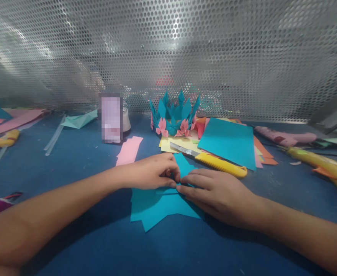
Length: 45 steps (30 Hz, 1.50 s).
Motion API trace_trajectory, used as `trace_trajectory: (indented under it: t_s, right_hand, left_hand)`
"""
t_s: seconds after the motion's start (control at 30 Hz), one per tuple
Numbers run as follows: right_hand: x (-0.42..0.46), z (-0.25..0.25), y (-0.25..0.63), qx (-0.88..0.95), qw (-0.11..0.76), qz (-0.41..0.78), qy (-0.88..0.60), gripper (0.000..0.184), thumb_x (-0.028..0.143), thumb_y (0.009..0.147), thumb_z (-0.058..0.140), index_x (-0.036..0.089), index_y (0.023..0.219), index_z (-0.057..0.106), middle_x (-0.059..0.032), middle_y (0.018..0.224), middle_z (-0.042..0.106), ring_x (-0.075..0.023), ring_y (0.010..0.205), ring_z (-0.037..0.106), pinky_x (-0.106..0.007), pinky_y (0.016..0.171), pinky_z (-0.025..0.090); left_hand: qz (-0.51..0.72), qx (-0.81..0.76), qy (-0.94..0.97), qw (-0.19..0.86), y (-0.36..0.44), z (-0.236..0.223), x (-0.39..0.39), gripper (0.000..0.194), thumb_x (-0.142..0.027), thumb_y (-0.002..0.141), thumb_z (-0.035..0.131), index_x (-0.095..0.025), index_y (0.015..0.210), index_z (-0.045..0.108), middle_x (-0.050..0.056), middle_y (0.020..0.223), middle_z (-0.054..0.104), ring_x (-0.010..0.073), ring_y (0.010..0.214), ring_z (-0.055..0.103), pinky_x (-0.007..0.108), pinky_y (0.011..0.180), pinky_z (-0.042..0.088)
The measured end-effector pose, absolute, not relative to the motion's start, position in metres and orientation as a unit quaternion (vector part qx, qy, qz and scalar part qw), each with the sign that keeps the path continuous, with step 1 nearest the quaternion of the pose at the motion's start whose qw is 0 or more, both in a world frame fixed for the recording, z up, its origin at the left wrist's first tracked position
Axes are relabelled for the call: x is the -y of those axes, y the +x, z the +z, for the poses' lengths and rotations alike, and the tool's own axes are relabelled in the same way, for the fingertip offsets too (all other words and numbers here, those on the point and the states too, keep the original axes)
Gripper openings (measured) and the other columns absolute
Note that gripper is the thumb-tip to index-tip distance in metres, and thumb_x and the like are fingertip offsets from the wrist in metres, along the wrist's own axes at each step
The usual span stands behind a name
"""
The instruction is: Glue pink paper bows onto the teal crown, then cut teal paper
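Several sheets of blue paper (168, 211) lie stacked and fanned on the table. Above them, my left hand (154, 172) is closed, its thumb and bent fingers pinching a small folded piece of blue paper (168, 190). From the other side, my right hand (217, 193) lies palm down with fingers stretched out, their tips on the same folded piece beside the left thumb. The right thumb is hidden. Just beyond the hands rests a craft knife (221, 163) with a yellow handle and its blade out. A blue paper crown (174, 115) with pink paper flowers stands farther back.
Pink paper strips (130, 149) lie left of the crown, coloured sheets (228, 142) right of it. A yellow glue gun (323, 168) and a pink one (286, 136) lie at right. Clear glue sticks (55, 134) lie at left. A perforated metal panel (168, 50) closes off the back.
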State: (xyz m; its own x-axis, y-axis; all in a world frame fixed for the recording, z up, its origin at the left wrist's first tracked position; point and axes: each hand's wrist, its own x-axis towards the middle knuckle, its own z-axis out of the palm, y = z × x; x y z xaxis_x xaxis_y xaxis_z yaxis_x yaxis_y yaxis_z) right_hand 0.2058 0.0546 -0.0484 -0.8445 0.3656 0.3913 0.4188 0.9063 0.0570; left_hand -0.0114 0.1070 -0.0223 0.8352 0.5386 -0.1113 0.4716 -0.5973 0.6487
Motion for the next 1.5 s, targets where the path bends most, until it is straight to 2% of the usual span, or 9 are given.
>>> trace_trajectory:
  t_s: [0.1, 0.3, 0.63, 0.97, 1.1, 1.27, 1.37, 1.5]
  right_hand:
    - [-0.055, -0.049, 0.205, 0.961, 0.178, -0.07, -0.198, 0.027, 0.022, 0.095, 0.041, 0.017, 0.11, 0.063, -0.0066, 0.091, 0.067, -0.0193, 0.084, 0.058, -0.032, 0.069, 0.049]
    - [-0.054, -0.048, 0.201, 0.969, 0.122, -0.075, -0.2, 0.029, 0.032, 0.096, 0.04, 0.019, 0.111, 0.06, -0.0055, 0.09, 0.064, -0.0192, 0.081, 0.054, -0.032, 0.065, 0.043]
    - [-0.052, -0.037, 0.185, 0.974, 0.052, -0.032, -0.216, 0.033, 0.035, 0.096, 0.039, 0.026, 0.123, 0.053, -0.0038, 0.105, 0.061, -0.0198, 0.081, 0.047, -0.035, 0.066, 0.034]
    - [-0.047, -0.03, 0.172, 0.968, 0.05, 0.048, -0.242, 0.035, 0.034, 0.096, 0.038, 0.03, 0.128, 0.053, -0.0074, 0.104, 0.057, -0.0228, 0.092, 0.047, -0.037, 0.075, 0.037]
    - [-0.05, -0.024, 0.178, 0.956, 0.069, 0.122, -0.259, 0.034, 0.029, 0.096, 0.037, 0.026, 0.122, 0.059, -0.0077, 0.102, 0.058, -0.0201, 0.09, 0.05, -0.034, 0.077, 0.04]
    - [-0.054, -0.016, 0.189, 0.941, 0.094, 0.201, -0.256, 0.034, 0.025, 0.097, 0.034, 0.017, 0.101, 0.067, -0.0074, 0.098, 0.061, -0.0166, 0.088, 0.055, -0.031, 0.079, 0.042]
    - [-0.058, -0.014, 0.195, 0.941, 0.099, 0.21, -0.247, 0.033, 0.023, 0.097, 0.036, 0.015, 0.09, 0.067, -0.0074, 0.099, 0.062, -0.0161, 0.091, 0.056, -0.029, 0.082, 0.043]
    - [-0.061, -0.01, 0.202, 0.944, 0.075, 0.203, -0.249, 0.032, 0.023, 0.096, 0.037, 0.015, 0.091, 0.068, -0.0076, 0.092, 0.063, -0.0159, 0.084, 0.056, -0.029, 0.076, 0.044]
  left_hand:
    - [0.042, -0.292, 0.889, 0.35, -0.011, -0.02, -0.107, 0.009, -0.021, 0.082, 0.059, -0.018, 0.09, 0.061, 0.002, 0.095, 0.048, 0.0112, 0.081, 0.052, 0.025, 0.073, 0.044]
    - [0.033, -0.306, 0.886, 0.348, -0.011, -0.017, -0.105, 0.008, -0.02, 0.08, 0.06, -0.017, 0.088, 0.061, 0.002, 0.093, 0.048, 0.0124, 0.081, 0.052, 0.026, 0.073, 0.043]
    - [0.042, -0.287, 0.896, 0.337, -0.015, -0.023, -0.107, 0.005, -0.019, 0.08, 0.058, -0.017, 0.085, 0.058, 0.001, 0.09, 0.048, 0.0123, 0.078, 0.05, 0.026, 0.071, 0.041]
    - [0.026, -0.29, 0.907, 0.305, -0.014, -0.02, -0.106, 0.002, -0.018, 0.08, 0.056, -0.016, 0.081, 0.055, 0.002, 0.088, 0.049, 0.0133, 0.077, 0.048, 0.026, 0.068, 0.04]
    - [0.029, -0.288, 0.904, 0.314, -0.015, -0.02, -0.106, 0.003, -0.018, 0.08, 0.058, -0.016, 0.082, 0.057, 0.002, 0.087, 0.048, 0.0133, 0.077, 0.048, 0.026, 0.068, 0.04]
    - [0.03, -0.282, 0.901, 0.328, -0.016, -0.021, -0.107, 0.011, -0.023, 0.08, 0.062, -0.016, 0.088, 0.059, 0.002, 0.089, 0.047, 0.0135, 0.08, 0.049, 0.025, 0.068, 0.04]
    - [0.032, -0.276, 0.902, 0.33, -0.016, -0.021, -0.107, 0.012, -0.023, 0.081, 0.062, -0.016, 0.091, 0.06, 0.002, 0.09, 0.047, 0.0131, 0.082, 0.05, 0.025, 0.07, 0.04]
    - [0.035, -0.273, 0.901, 0.336, -0.016, -0.021, -0.106, 0.011, -0.02, 0.082, 0.06, -0.019, 0.093, 0.062, 0.001, 0.092, 0.048, 0.012, 0.083, 0.051, 0.025, 0.074, 0.04]
